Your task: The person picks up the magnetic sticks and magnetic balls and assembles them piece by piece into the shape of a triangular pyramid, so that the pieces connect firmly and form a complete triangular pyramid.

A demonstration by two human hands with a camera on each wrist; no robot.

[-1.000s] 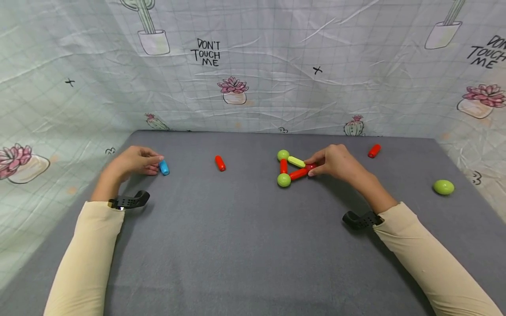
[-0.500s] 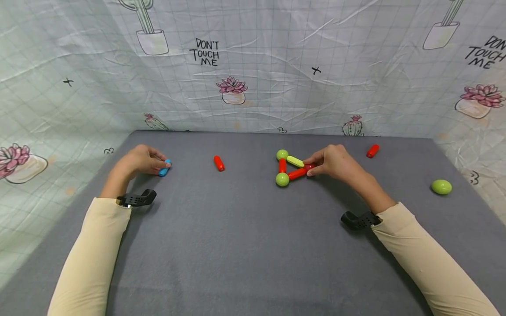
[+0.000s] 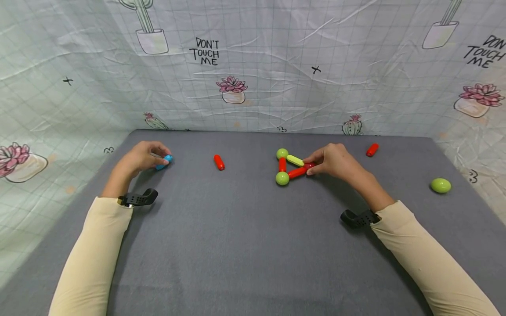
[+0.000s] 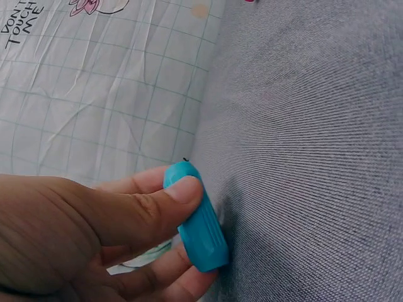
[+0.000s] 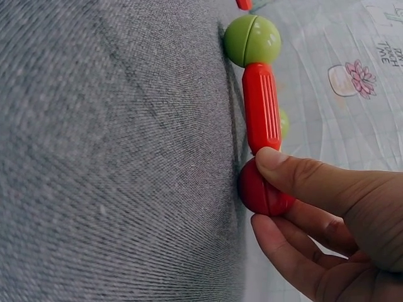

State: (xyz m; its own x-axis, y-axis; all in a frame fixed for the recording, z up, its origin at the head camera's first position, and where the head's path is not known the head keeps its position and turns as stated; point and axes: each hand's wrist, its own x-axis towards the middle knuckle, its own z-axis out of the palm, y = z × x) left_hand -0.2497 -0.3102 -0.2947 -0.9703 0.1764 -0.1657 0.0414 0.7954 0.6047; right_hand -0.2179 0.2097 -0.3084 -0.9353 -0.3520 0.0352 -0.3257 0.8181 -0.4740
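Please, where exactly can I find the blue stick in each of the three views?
Head: left of the centre, the blue stick is held in the left grip.
Left wrist: just below the middle, pinched in that grip.
Right wrist: not in this picture.
Shared landmark: the grey table surface, low in head, right in left wrist, left in right wrist.

Between the left hand [image 3: 142, 156] and the right hand [image 3: 334, 161], a loose red stick [image 3: 219, 162] and a ball-and-stick triangle [image 3: 297, 172] bar the straight way, while bare grey cloth [image 3: 237, 237] leaves room on the near side.
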